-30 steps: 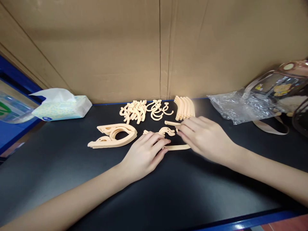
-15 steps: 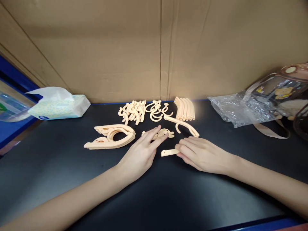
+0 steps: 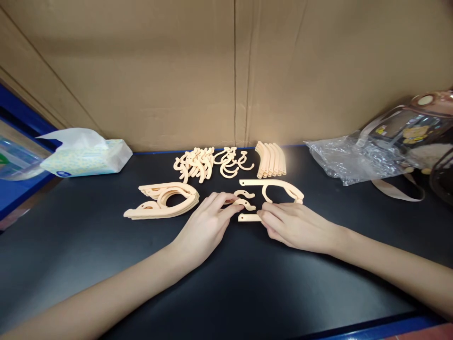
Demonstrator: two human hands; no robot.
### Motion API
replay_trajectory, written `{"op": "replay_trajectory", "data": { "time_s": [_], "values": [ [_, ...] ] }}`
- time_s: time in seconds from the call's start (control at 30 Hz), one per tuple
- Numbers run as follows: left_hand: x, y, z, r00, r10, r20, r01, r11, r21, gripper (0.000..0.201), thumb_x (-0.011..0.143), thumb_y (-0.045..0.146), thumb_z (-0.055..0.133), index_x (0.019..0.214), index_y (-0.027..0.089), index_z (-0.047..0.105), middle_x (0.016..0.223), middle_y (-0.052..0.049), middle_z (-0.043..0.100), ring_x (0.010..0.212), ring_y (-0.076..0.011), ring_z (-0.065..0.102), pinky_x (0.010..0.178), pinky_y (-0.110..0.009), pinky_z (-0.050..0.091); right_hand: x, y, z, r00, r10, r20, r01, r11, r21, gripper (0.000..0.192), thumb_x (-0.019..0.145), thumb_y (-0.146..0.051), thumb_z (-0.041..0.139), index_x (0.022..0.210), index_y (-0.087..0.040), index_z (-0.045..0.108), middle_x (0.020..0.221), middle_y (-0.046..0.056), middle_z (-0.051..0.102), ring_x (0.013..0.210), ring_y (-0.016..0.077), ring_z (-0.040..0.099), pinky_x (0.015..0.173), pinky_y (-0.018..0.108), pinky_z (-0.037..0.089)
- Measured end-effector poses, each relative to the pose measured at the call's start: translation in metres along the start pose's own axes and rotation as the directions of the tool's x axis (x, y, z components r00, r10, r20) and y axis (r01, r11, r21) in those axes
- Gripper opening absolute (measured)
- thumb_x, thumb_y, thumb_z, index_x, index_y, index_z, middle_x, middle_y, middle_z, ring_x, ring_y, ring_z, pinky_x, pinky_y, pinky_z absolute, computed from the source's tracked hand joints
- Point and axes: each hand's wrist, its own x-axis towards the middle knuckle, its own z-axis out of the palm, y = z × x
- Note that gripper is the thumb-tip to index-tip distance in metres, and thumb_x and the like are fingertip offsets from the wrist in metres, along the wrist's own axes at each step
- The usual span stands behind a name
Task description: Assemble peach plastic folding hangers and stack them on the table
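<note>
My left hand (image 3: 208,222) pinches a small curved beige piece (image 3: 247,205) with a hole in it, just above the black table. A similar curved piece (image 3: 245,194) lies right behind it. My right hand (image 3: 293,226) grips the near arm (image 3: 248,217) of a beige folding clothes hanger, its fingers covering part of that arm. The hanger's far arm (image 3: 265,182) and its hook (image 3: 266,192) show beyond the fingers. To the left of my left hand lies a stack of folded hangers (image 3: 177,190).
Along the back are a heap of curved pieces (image 3: 197,163), several loose hooks (image 3: 228,163) and a row of hanger arms (image 3: 271,159). A tissue box (image 3: 88,158) stands at left; a clear plastic bag (image 3: 343,158) and a transparent backpack (image 3: 410,134) are at right. Cardboard (image 3: 177,85) rises behind.
My left hand's fingers have drawn in from lying stretched over the curved pieces to pinching one. My right hand has turned the hanger so its two arms lie roughly parallel.
</note>
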Motion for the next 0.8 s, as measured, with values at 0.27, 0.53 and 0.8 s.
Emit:
{"op": "replay_trajectory", "data": {
  "time_s": [0.27,0.53,0.8],
  "values": [
    [-0.002,0.003,-0.002,0.999,-0.042,0.026,0.043,0.997,-0.058,0.014,0.094,0.012,0.039,0.094,0.019,0.051,0.1,-0.003,0.051,0.079,-0.0128,0.054,0.069,-0.025,0.046,0.001,0.0,0.003,0.996,-0.013,-0.093,0.009,0.999,-0.039,0.015,0.085,-0.01,0.04,0.079,-0.017,0.051,0.074,0.0,0.057,0.057,0.0117,0.051,0.055,0.026,0.036],
    [-0.002,0.007,-0.005,0.994,-0.105,-0.015,0.101,0.983,-0.156,0.027,0.084,0.005,0.037,0.106,0.021,0.04,0.098,-0.002,0.05,0.074,-0.0112,0.054,0.067,-0.024,0.045,0.001,-0.004,0.0,0.966,0.031,-0.257,-0.037,0.999,-0.018,0.022,0.095,-0.03,0.044,0.095,-0.014,0.06,0.07,-0.001,0.066,0.057,0.0114,0.059,0.055,0.026,0.038],
    [-0.001,0.011,-0.01,0.999,0.003,0.036,-0.001,0.997,-0.072,0.015,0.093,0.022,0.031,0.097,0.02,0.046,0.085,-0.001,0.054,0.067,-0.0137,0.054,0.058,-0.024,0.041,0.002,-0.004,0.002,0.974,-0.001,-0.227,-0.014,0.998,-0.063,0.024,0.097,-0.026,0.041,0.099,-0.014,0.061,0.071,-0.001,0.064,0.056,0.0103,0.055,0.054,0.026,0.036]
  ]
}}
